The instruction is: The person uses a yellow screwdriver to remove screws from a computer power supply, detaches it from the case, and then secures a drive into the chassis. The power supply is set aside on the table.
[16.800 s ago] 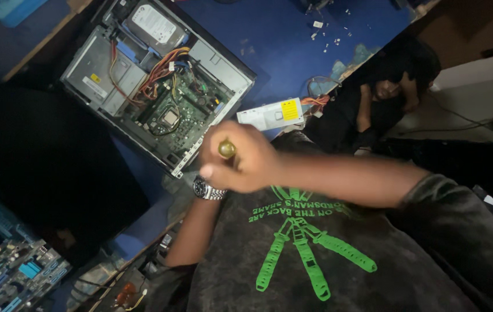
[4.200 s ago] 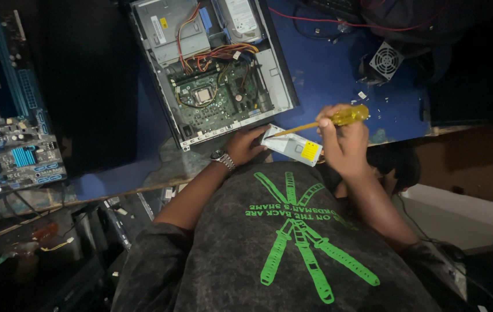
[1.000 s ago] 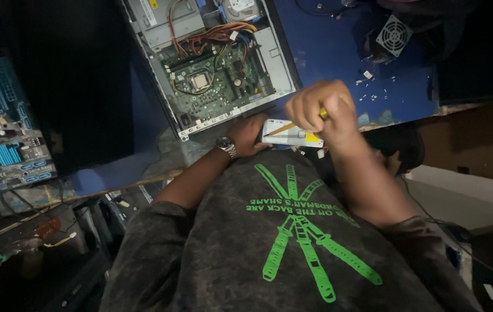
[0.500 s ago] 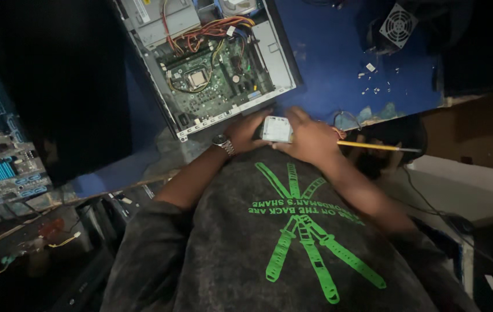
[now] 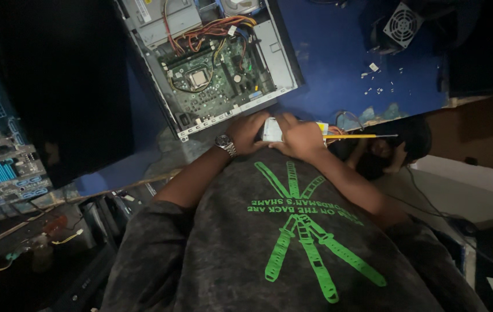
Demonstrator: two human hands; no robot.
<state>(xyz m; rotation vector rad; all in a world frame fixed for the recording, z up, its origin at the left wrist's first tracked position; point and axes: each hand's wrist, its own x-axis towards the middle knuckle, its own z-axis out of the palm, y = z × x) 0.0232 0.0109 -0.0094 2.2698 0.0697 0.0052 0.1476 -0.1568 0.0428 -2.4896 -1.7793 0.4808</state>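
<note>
- Far left of frame: bare motherboard [image 5: 4, 173] with blue slots, lying flat in dim light, well apart from both hands.
- Lower left: dark clutter with a loose yellow wire [image 5: 66, 238] — too dark to tell more.
- Upper centre: open computer case [image 5: 214, 60] on the blue desk [image 5: 339, 58]; green board, processor socket and orange-red cable bundle all exposed.
- Centre, just below the case's near edge: left hand [image 5: 247, 133], wristwatch [image 5: 225, 144] on the wrist, fingers curled round the left side of a small grey boxy component [image 5: 272, 130].
- Right hand [image 5: 299, 138] just beside it, closed over the component's right side and top — both hands grip the same piece, held at the desk edge against the person's chest.
- Right of the right hand: thin yellow-shafted screwdriver [image 5: 357, 136] pointing toward frame right; its handle end is hidden behind the hand, so whether the hand also holds it cannot be told.
- Upper right: small loose bits [image 5: 373, 78] scattered on the desk, and a cooling fan [image 5: 402, 24] near the top edge.
</note>
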